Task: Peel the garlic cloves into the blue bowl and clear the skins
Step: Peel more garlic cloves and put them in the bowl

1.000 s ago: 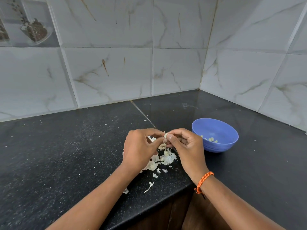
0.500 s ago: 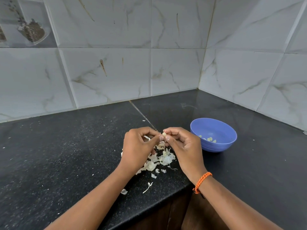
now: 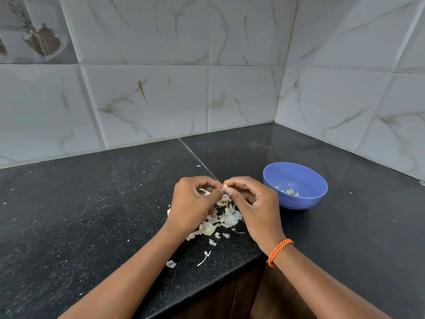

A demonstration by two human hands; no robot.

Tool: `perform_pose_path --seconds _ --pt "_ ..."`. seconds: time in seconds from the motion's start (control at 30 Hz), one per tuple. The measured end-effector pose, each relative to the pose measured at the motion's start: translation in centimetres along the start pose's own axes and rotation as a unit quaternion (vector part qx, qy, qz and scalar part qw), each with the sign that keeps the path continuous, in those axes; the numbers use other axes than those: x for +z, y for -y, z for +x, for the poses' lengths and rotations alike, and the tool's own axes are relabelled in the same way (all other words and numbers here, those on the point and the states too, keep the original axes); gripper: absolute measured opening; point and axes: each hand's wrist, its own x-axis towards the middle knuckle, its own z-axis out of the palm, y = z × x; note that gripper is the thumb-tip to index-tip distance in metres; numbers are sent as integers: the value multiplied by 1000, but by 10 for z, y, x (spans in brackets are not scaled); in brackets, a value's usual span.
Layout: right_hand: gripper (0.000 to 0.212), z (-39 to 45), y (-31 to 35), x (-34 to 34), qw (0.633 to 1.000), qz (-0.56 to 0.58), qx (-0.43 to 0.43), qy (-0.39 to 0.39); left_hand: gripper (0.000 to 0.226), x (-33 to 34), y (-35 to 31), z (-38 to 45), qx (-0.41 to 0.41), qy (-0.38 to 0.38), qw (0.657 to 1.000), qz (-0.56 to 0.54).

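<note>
Black counter, skins, blue bowl

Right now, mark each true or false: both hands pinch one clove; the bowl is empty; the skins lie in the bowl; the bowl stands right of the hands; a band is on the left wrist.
1. Both hands, left and right, pinch one clove. True.
2. The bowl is empty. False: a few peeled cloves lie in it.
3. The skins lie in the bowl. False: they lie on the counter under the hands.
4. The bowl stands right of the hands. True.
5. A band is on the left wrist. False: the right.
</note>
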Motion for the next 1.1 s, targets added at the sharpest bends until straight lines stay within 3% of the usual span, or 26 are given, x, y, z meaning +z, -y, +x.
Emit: perform_pose_path --seconds 0.3,0.43,0.67,1.1 --pt "19 0 -2 0 985 -127 -113 34 20 -3 0 1 13 -12 999 32" --pt "21 0 -4 1 985 -125 -115 35 19 -3 -1 1 18 -17 999 37" --pt "15 -1 0 1 995 86 43 30 15 -1 1 0 66 -52 992 90" --pt "15 6 2 -5 956 230 172 55 11 2 -1 -5 174 -94 960 196"
